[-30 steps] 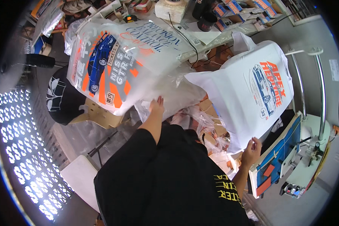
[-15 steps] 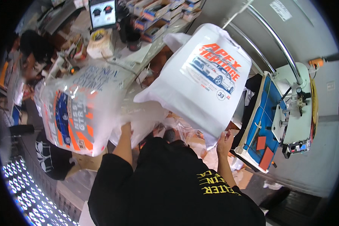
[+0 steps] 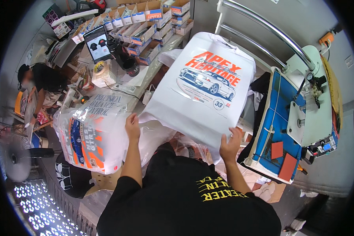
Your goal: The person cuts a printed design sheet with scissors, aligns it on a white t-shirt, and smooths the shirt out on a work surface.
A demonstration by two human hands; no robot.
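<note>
One white shirt (image 3: 196, 102) lies print-up; the left hand (image 3: 132, 125), fingers curled, is at its near-left corner, the right hand (image 3: 230, 145), loosely spread, at its near-right; whether either grip pinches cloth cannot be told. Two red squares (image 3: 277, 150) rest on one heat press (image 3: 319, 103) right of the shirt. One plastic-covered pile (image 3: 106, 133) bulges to its left, a cluttered table (image 3: 150, 80) behind-left, a grey wall (image 3: 205, 13) behind.

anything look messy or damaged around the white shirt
Crumpled clear plastic is bunched untidily by the lower edge of the white printed T-shirt, looking more like loose scrap than anything stacked. No stain or tear shows on the T-shirt's front.
</note>
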